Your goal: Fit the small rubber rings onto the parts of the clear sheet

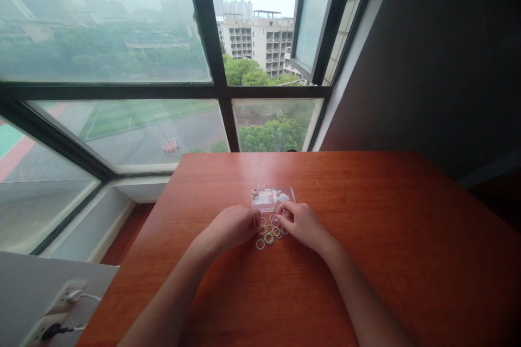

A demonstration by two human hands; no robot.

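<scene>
A small clear plastic case (pixel 272 197) lies flat on the reddish-brown wooden table (pixel 366 217). Just in front of it sits a loose cluster of several small pale rings (pixel 268 232). My left hand (pixel 232 226) rests on the table at the left of the rings, fingers curled toward them and the case's near edge. My right hand (pixel 302 222) rests at the right of the rings, fingertips pinched together at the case's near right corner. Whether either hand holds a ring is hidden by the fingers.
A large window with dark frames (pixel 211 38) rises behind the table's far edge. A dark wall (pixel 439 65) stands at the right. At the lower left a white power strip (pixel 57 309) with plugged-in cables lies on a grey ledge.
</scene>
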